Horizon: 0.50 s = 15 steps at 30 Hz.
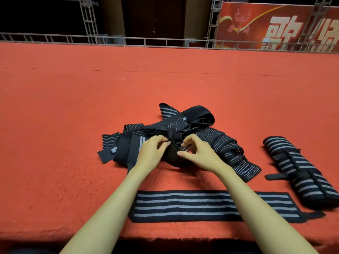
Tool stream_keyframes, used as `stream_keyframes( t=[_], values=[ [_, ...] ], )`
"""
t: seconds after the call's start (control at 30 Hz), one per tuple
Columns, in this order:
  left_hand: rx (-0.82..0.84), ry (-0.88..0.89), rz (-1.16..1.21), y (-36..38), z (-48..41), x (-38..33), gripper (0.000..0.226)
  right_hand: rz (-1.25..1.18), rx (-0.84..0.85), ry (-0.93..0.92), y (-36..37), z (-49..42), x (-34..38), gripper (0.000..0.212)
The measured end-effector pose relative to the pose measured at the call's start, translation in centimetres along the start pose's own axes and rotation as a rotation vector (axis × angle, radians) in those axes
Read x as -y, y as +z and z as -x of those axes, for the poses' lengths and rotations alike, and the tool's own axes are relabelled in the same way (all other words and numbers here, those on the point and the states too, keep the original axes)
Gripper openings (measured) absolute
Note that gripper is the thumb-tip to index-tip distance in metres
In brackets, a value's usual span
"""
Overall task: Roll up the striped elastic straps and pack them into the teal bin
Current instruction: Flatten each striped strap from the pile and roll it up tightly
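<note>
- Between the two hands, at the middle of the scene, sits a half-rolled strap (173, 159). The left hand (151, 153) pinches a dark loose end at the roll's left side with thumb and curled fingers. The right hand (200, 154) pinches its right side, fingers bent tight.
- This roll lies against the near edge of a tangled pile of straps (185, 121), black with thin pale stripes, whose ends spill left and right.
- Nearer the person, under both forearms, a flat strap (183, 206) lies spread out, its long axis running left to right along the carpet's near edge.
- Well to the right lie the finished rolls (300, 171), side by side and touching. Their long axes slant from far left to near right, and a short black tab sticks out to the left.
- Everything rests on a red carpet (73, 125) (fuzzy, with a ragged front edge).
- Beyond it run a grey truss rail (165, 42), a dark door (154, 17) and a red banner (275, 30) with large pale characters.
</note>
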State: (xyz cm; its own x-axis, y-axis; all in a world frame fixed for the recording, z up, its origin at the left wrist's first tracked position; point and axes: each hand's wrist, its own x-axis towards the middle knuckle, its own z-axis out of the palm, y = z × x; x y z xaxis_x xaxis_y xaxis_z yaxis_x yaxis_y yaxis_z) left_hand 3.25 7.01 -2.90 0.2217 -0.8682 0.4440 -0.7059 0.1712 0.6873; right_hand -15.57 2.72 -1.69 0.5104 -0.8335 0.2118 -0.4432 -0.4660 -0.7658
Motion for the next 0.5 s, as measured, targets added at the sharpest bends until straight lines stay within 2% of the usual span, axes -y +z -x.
stream_keyframes(
  t=[0.07, 0.13, 0.2, 0.27, 0.33, 0.4, 0.5],
  values=[
    [0.028, 0.031, 0.014, -0.2, 0.4, 0.0, 0.011, 0.052, 0.008, 0.023, 0.6, -0.5, 0.4, 0.028],
    [-0.008, 0.029, -0.01, -0.5, 0.6, 0.0, 0.011, 0.148, -0.022, 0.014, 1.4, -1.2, 0.5, 0.01],
    [-0.151, -0.043, -0.007, -1.5, 0.4, 0.5, 0.012, 0.218, -0.155, 0.027, 0.9, -1.8, 0.3, 0.005],
    [-0.297, -0.2, 0.017, -3.2, 0.0, 1.8, 0.02, 0.182, -0.371, 0.094, -1.2, -2.4, -0.2, 0.003],
    [-0.303, -0.315, -0.057, -4.6, -0.4, 3.4, 0.019, 0.123, -0.506, 0.171, -3.9, -2.7, -0.5, 0.005],
    [-0.238, -0.354, -0.141, -5.0, -0.4, 4.0, 0.021, 0.088, -0.497, 0.184, -5.2, -2.8, -0.3, 0.009],
    [-0.236, -0.248, -0.221, -4.0, 0.1, 2.7, 0.059, 0.053, -0.404, 0.125, -4.7, -2.9, 0.9, 0.011]
  ],
)
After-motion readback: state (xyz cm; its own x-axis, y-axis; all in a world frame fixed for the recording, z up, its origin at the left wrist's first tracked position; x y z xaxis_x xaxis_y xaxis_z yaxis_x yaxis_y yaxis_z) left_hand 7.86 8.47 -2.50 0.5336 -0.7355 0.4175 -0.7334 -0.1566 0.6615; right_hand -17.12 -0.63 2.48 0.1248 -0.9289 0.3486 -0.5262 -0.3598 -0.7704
